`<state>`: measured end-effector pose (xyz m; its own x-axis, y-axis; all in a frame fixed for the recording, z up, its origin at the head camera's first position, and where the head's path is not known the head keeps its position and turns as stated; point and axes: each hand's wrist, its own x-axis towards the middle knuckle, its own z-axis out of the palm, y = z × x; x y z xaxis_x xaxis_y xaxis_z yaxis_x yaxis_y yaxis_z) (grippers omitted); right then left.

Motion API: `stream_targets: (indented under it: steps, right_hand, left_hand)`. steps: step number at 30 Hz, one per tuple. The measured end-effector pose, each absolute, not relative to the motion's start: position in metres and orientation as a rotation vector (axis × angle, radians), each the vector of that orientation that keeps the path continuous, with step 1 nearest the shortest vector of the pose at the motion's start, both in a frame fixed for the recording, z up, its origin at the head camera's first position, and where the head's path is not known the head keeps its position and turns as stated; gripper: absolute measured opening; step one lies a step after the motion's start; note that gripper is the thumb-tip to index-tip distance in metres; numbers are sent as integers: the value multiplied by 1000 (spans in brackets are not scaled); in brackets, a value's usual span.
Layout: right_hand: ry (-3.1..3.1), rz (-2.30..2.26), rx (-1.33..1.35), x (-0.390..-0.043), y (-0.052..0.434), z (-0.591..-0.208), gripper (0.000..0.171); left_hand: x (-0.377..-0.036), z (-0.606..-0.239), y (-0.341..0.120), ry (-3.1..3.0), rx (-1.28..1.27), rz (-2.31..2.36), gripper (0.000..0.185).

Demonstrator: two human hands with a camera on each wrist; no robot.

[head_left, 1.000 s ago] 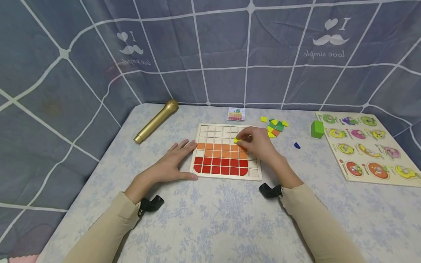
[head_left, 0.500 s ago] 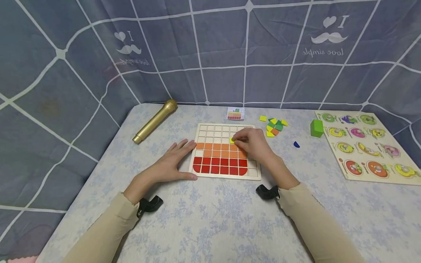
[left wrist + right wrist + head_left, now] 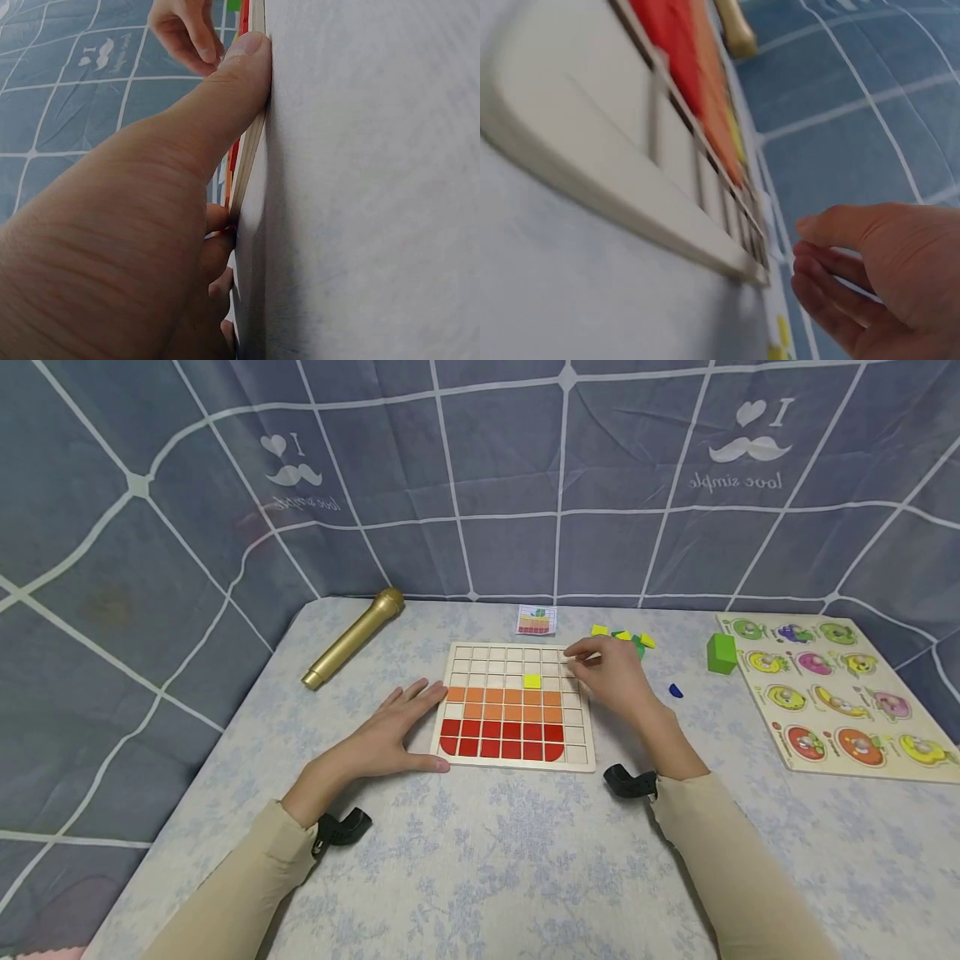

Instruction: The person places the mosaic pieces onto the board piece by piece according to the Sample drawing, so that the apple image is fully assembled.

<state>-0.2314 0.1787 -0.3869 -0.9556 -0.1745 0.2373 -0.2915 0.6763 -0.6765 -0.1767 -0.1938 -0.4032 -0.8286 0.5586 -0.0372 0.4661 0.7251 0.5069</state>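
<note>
A wooden grid board [image 3: 577, 758] lies in the middle of the table, with red tiles [image 3: 501, 740] in its lower rows and orange tiles [image 3: 504, 703] above them. One yellow tile [image 3: 532, 681] sits alone in a cell above the orange rows. My left hand [image 3: 390, 731] lies flat on the table and presses the board's left edge, thumb [image 3: 232, 82] along its side. My right hand [image 3: 609, 672] hovers over the board's upper right corner with loosely curled fingers [image 3: 832, 300] and holds nothing. Loose yellow and green tiles [image 3: 622, 637] lie just beyond it.
A gold microphone [image 3: 352, 637] lies at the back left. A small pattern card [image 3: 537, 620] rests behind the board. A green block [image 3: 721, 653] and a small blue piece [image 3: 676, 691] sit to the right, next to a fruit peg puzzle [image 3: 832, 693]. A grey curtain hangs behind.
My right hand has let go of the yellow tile, which now sits in a cell above the orange rows, and has moved up and right toward the loose tiles. The left hand has stayed put.
</note>
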Motion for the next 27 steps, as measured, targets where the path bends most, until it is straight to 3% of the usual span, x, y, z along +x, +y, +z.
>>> stream_targets:
  steps: [11, 27]
  right_hand:
    - [-2776, 1008, 106, -232, 233, -381, 21]
    - [-2835, 917, 87, -235, 238, -388, 22]
  left_hand:
    - [-176, -403, -194, 2738, 812, 728, 116]
    - [-176, -404, -195, 2738, 827, 754, 115]
